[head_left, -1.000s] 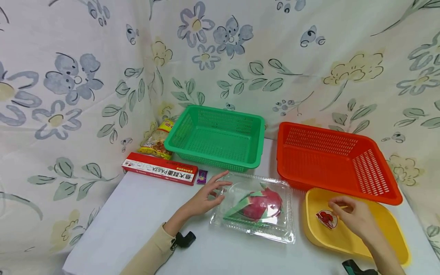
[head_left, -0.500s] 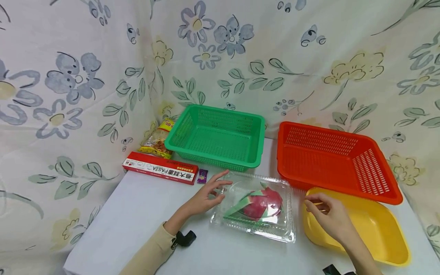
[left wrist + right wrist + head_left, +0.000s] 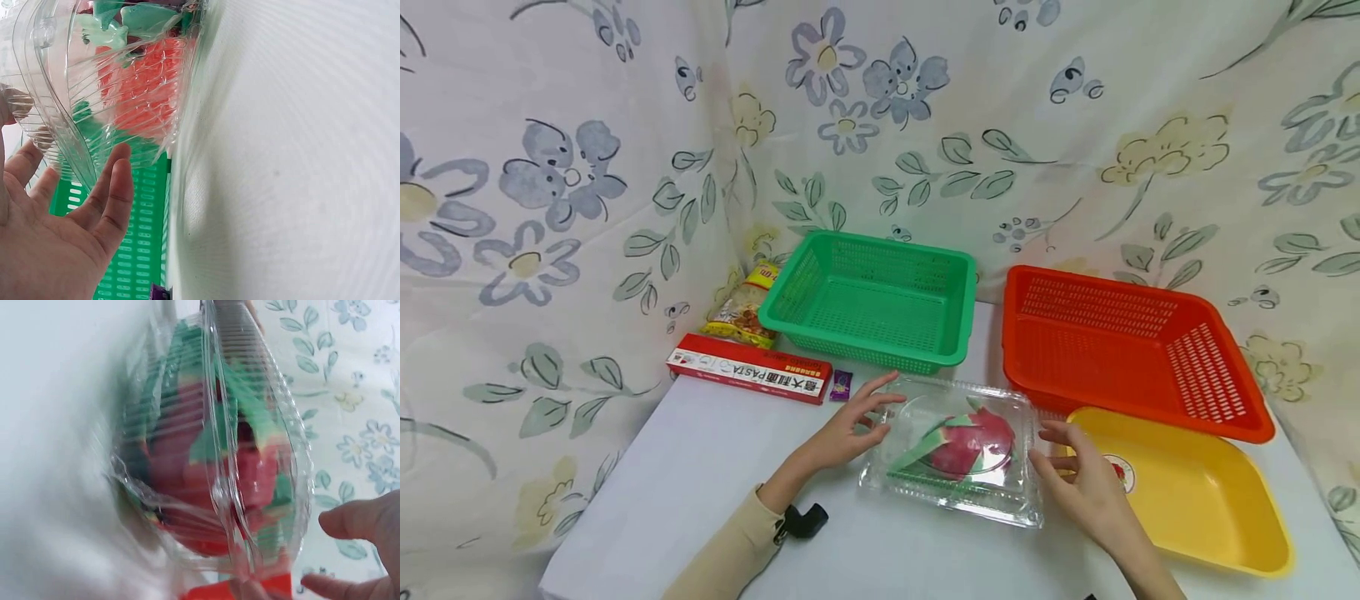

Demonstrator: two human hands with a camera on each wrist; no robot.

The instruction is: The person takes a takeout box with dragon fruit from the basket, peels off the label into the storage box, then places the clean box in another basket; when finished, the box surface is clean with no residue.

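Note:
A clear plastic clamshell box [image 3: 917, 417] lies on the white table, its lid down. Through the plastic shows a pink dragon fruit [image 3: 976, 443] with green scales. My left hand [image 3: 846, 432] is at the box's left side, fingers spread and fingertips right at the edge. In the left wrist view, those fingers [image 3: 115, 190] reach along the ridged wall. On the opposite side my right hand [image 3: 1086, 492] has its fingertips by the right rim, thumb apart from the fingers. The right wrist view shows the fruit, somewhat blurred, inside the box.
Right of the box stands a yellow basin [image 3: 1210, 525] with a round red-and-white label [image 3: 1122, 473] in it. Behind are a red basket [image 3: 1097, 358] and a green basket [image 3: 880, 321]. A pasta box [image 3: 748, 368], a yellow food bag [image 3: 745, 308] and a small purple packet [image 3: 841, 386] are at left.
My right hand has moved left, from over the yellow basin to the right edge of the clamshell box. The left hand stays where it was.

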